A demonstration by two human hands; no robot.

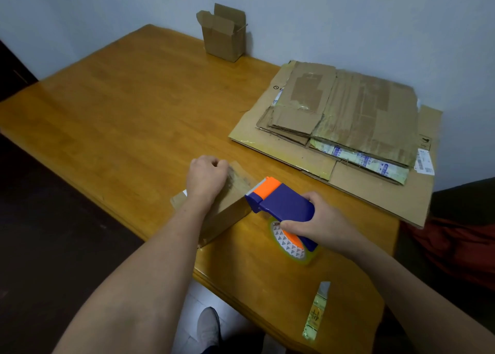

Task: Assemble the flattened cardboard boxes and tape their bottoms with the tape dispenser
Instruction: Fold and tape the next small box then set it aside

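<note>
**Ana:** Two grips, both busy. The left grip (207, 178) presses down on the small box (230, 217), fingers curled over its far edge. The right grip (318, 219) is clamped round the tape dispenser (284, 203).

**Ben:** Where is the box from the dispenser?

**Ana:** Just to its left, near the front of the counter (120, 112). The dispenser's long axis slants from near right to far left, and its orange nose touches the box's right-hand top edge. The left forearm hides most of the box, so I cannot tell its long axis. Glossy tape shows on the top face beyond the left grip.

**Ben:** So the next pull?

**Ana:** I would guess the right grip does it, being the one on the tool, while the left pins the box.

**Ben:** Counts?

**Ana:** One dispenser, one tape roll (290, 242) in it, one box in hand, and one standing box (223, 36) at the far edge. There is one pile of flattened boxes (348, 112) with several layers, too overlapped to count. One loose strip (317, 310) lies near the front edge.
</note>
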